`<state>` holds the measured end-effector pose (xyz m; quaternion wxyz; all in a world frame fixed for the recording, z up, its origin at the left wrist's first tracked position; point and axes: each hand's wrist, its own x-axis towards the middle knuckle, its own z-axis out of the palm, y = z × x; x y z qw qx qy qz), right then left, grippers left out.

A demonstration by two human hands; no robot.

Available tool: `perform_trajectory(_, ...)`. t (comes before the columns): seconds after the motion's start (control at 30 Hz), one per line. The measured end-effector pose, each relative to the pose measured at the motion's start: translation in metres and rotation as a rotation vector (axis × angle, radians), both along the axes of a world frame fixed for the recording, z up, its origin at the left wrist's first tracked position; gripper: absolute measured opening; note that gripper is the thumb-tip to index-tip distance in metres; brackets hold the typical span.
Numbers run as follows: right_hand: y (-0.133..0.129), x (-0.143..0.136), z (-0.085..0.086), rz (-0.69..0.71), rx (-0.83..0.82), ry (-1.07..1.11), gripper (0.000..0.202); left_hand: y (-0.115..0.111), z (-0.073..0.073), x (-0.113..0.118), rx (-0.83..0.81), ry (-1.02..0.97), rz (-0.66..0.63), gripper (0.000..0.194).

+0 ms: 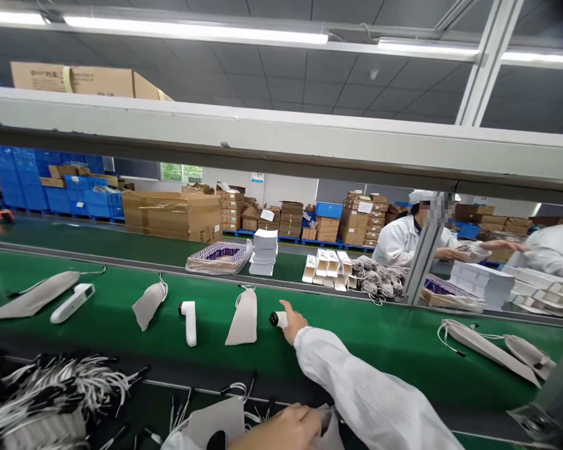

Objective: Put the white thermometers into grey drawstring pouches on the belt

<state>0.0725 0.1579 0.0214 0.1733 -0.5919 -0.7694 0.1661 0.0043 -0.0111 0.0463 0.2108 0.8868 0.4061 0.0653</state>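
Observation:
My right hand (pixel 294 323) reaches over the green conveyor belt (pixel 356 344), closed round a white handheld device (pixel 280 320) whose black round end points left. Most of that device is hidden by the fingers. At the bottom edge, my left hand (pixel 291 426) grips a grey fabric pouch (pixel 332 430), partly cut off by the frame. Just left of my right hand lies a flat drawstring pouch (pixel 243 319). Further left on the belt are an L-shaped white device (pixel 190 325), a crumpled pouch (pixel 149 305), another white device (pixel 72 304) and a long pouch (pixel 40 295).
Many corded pouches (pixel 42 406) are heaped at the lower left. Two pouches (pixel 490 351) lie on the belt's right. Beyond it stand a stack of white paper (pixel 263 252), a patterned tray (pixel 219 256) and open boxes (pixel 327 265). A metal post (pixel 425 265) rises before a co-worker (pixel 398 240).

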Motion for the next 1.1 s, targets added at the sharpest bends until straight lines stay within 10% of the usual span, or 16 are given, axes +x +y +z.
perform_trajectory(0.23, -0.051, 0.073, 0.047, 0.295, -0.233, 1.309, 0.079, -0.001, 0.006, -0.004, -0.114, -0.419, 0.109, 0.015)
perform_trajectory(0.4, -0.081, 0.082, 0.060, 0.308, -0.322, 1.531, 0.072, 0.000, 0.000, 0.000, -0.144, -0.539, 0.145, 0.024)
perform_trajectory(0.63, -0.075, 0.079, 0.038, 0.406, -0.604, 1.251, 0.033, 0.010, 0.003, -0.005, -0.053, -0.741, 0.320, 0.022)
perform_trajectory(0.97, -0.092, 0.057, 0.013, 0.431, -0.770, 0.832, 0.061, 0.018, 0.010, -0.012, 0.061, -0.722, 0.453, 0.024)
perform_trajectory(1.1, -0.095, 0.064, 0.024, 0.290, -0.214, 0.653, 0.047, 0.010, 0.027, -0.018, 0.149, -0.636, 0.579, 0.022)
